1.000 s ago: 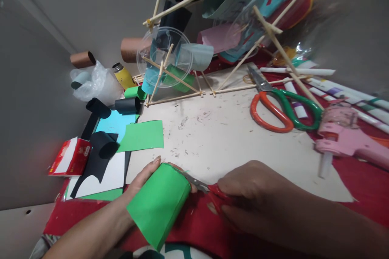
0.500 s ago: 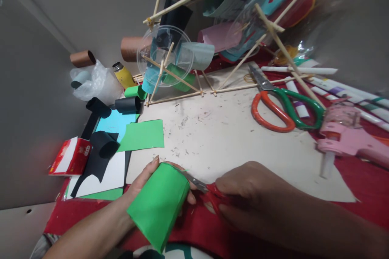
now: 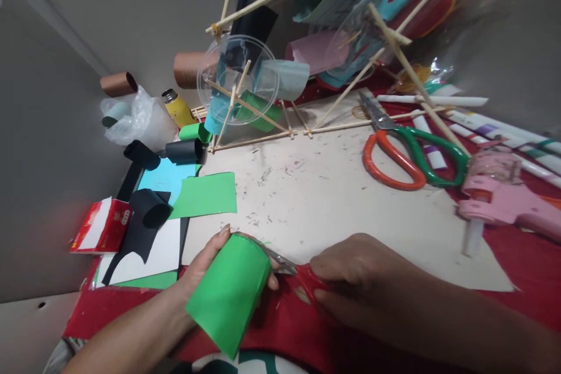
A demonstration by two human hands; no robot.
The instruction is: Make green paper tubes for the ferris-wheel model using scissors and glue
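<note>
My left hand (image 3: pixel 209 256) is closed around a curled piece of green paper (image 3: pixel 232 292), which hides most of its fingers. The paper is bent into a tube shape, its lower corner hanging toward me. My right hand (image 3: pixel 350 269) grips small red-handled scissors (image 3: pixel 309 280). Their metal blades (image 3: pixel 280 260) reach to the paper's upper right edge, where the tips are partly hidden. On the board beyond lies a flat green paper sheet (image 3: pixel 208 196).
A beige board (image 3: pixel 307 198) rests on a red cloth (image 3: pixel 534 263). Larger scissors (image 3: pixel 394 160) and a pink glue gun (image 3: pixel 504 193) lie at right. A wooden stick frame (image 3: pixel 258 140) stands behind. Black paper pieces (image 3: pixel 149 210) and a red packet (image 3: pixel 103 225) are at left.
The curled green paper has shifted slightly upward, and the small scissors' blades have moved a little to the left along its upper edge. Both hands keep their hold.
</note>
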